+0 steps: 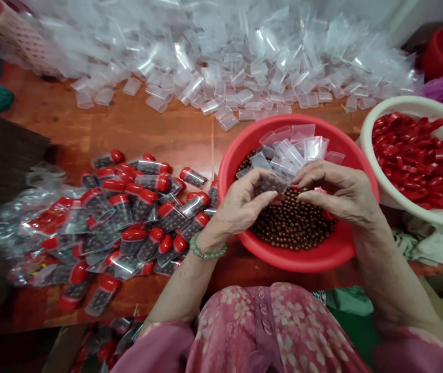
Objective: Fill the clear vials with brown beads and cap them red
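Observation:
My left hand (245, 202) is closed around a clear plastic sleeve (271, 182) with dark beads inside, held over a red basin (240, 140). Close to the sleeve's right end, my right hand (334, 194) has its fingers curled round a red cap (320, 190), partly hidden by them. A bit of red also shows at the sleeve's end by my right fingertips. Below both hands, loose brown beads (295, 223) fill the basin's floor. Empty clear sleeves (289, 153) rest on the beads at the basin's far side.
Many bead-filled sleeves with red caps (134, 233) lie heaped on the wooden table (159, 132) to the left. A white basin (367, 129) of red caps (419, 160) stands at right. Empty clear sleeves (237, 77) pile along the back. A cloth (434, 243) lies right of the red basin.

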